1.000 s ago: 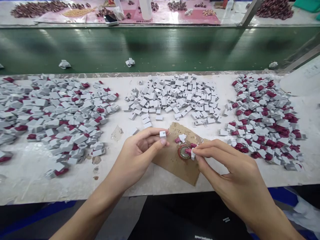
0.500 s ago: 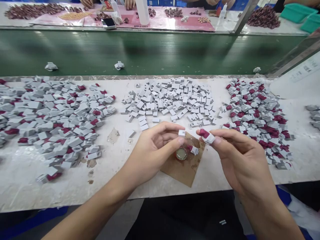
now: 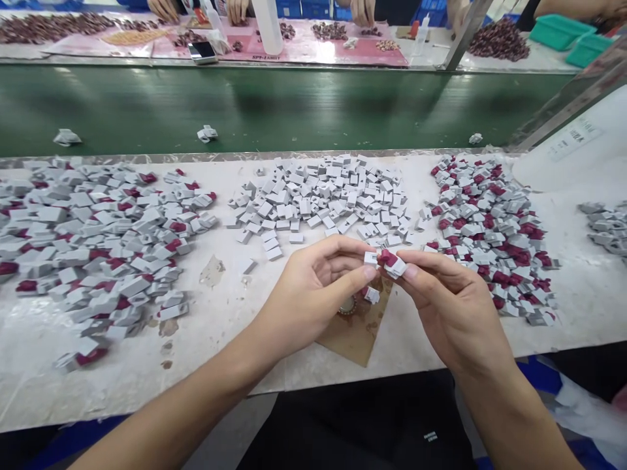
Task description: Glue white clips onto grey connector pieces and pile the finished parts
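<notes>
Between thumb and fingers, my left hand (image 3: 326, 281) pinches a small light grey plastic block (image 3: 371, 258). A grey-and-maroon plastic piece (image 3: 392, 262) is gripped in my right hand (image 3: 443, 294), its maroon end turned toward the grey block. The two parts meet or nearly meet; I cannot tell whether they are joined. Below them lies a brown square board (image 3: 360, 339), partly covered by my hands. On it are a round metal cap (image 3: 347, 305), half hidden by my left hand, and another grey-and-maroon piece (image 3: 371, 296).
Behind my hands is a pile of grey blocks (image 3: 318, 196). Grey-and-maroon pieces lie heaped at left (image 3: 108, 235) and right (image 3: 494, 228). A green conveyor belt (image 3: 274, 104) runs beyond the table edge. Across it, co-workers' hands (image 3: 362, 12) hover over brown pieces. A white container (image 3: 573, 143) stands at right.
My right hand has moved left, bringing the maroon end of its piece up to the grey block in my left hand. The whole view has shifted slightly.
</notes>
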A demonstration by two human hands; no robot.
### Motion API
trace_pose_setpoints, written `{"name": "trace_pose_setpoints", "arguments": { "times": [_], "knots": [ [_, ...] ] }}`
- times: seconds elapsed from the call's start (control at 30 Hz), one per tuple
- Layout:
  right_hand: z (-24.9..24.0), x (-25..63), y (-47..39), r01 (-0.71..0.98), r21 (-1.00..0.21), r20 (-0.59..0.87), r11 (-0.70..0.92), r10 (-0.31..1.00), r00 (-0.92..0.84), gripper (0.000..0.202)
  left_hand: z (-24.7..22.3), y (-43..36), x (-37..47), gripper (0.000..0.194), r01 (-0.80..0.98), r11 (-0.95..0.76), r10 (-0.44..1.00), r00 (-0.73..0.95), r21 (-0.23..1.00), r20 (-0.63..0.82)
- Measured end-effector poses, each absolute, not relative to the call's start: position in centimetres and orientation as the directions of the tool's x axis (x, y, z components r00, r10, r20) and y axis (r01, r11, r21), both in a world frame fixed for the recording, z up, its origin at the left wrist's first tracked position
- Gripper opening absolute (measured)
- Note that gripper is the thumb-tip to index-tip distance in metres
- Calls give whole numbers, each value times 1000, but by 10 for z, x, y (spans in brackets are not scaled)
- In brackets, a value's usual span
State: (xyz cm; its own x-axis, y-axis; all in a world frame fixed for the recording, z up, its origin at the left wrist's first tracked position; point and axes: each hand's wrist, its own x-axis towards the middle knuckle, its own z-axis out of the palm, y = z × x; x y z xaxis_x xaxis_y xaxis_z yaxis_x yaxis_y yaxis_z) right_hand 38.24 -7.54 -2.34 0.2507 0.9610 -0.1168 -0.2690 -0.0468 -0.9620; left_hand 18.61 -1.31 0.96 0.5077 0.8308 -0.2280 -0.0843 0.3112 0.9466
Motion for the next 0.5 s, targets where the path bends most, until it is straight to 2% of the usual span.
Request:
{"name": "trace_pose_setpoints", "arguments": {
  "times": [0.13, 0.3, 0.5],
  "knots": [
    [-24, 383, -77, -232, -972, -74, -25, 977, 202, 8, 8, -12, 187, 19, -65, 307, 827, 512, 949, -232],
    [-16, 388, -75, -53, -996, 60, 69, 987, 146, 18, 8, -11, 186, 12, 8, 227, 837, 510, 974, -199],
    [-6, 396, -58, -36, -998, 55, 60, 989, 136, 13, 15, 12, 189, 10, 120, 101, 807, 571, 988, -152]
  ]
}}
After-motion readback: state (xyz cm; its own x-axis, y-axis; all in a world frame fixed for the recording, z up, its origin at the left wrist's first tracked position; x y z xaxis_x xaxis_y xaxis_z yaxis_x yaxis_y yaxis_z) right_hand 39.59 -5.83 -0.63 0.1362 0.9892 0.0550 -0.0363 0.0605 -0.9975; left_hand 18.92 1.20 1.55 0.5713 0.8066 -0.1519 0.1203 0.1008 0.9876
